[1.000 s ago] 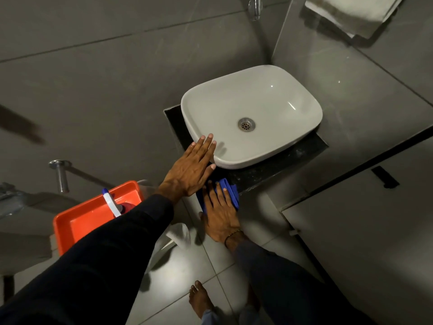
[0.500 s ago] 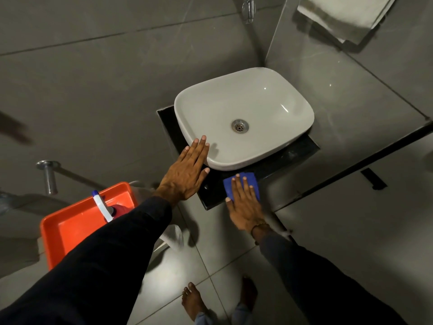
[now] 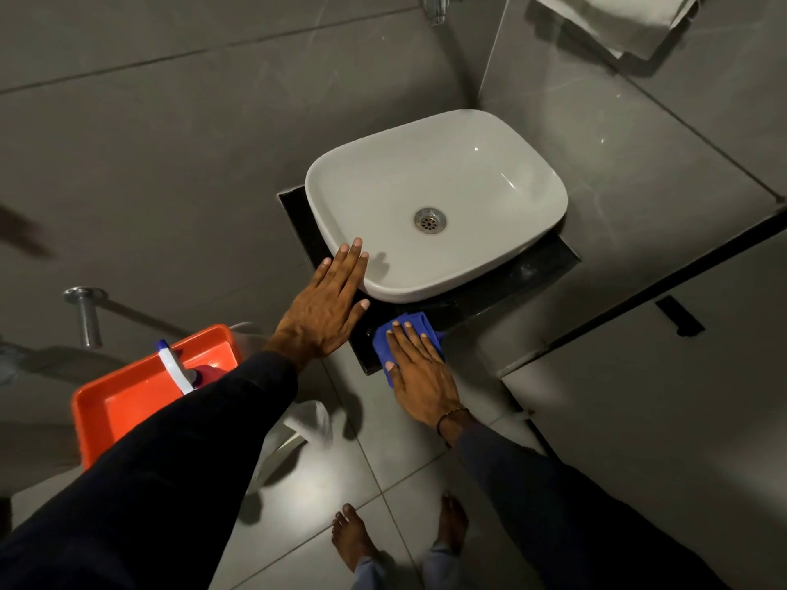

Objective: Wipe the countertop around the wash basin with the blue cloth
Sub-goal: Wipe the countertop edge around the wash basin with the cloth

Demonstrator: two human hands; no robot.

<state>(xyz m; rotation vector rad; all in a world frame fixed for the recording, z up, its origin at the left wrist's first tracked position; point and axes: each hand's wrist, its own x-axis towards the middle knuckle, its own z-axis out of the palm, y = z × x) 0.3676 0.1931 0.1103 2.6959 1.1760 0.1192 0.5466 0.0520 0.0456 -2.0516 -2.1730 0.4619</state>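
A white wash basin [image 3: 468, 181] sits on a small black countertop [image 3: 511, 283]. My right hand [image 3: 419, 372] lies flat on the folded blue cloth [image 3: 426, 323], pressing it onto the countertop's near front edge just below the basin. My left hand [image 3: 326, 308] rests flat with fingers together on the basin's near left rim and the counter beside it, holding nothing.
An orange tray [image 3: 127, 398] with a spray bottle [image 3: 174, 368] stands at the left, partly under my left sleeve. A metal tap [image 3: 434, 6] juts out above the basin. A white towel [image 3: 613, 19] hangs top right. My bare feet [image 3: 353, 538] stand on grey floor tiles.
My right hand slid the blue cloth to the right along the counter's front edge, then back a little towards the left. My left hand has stayed on the basin rim.
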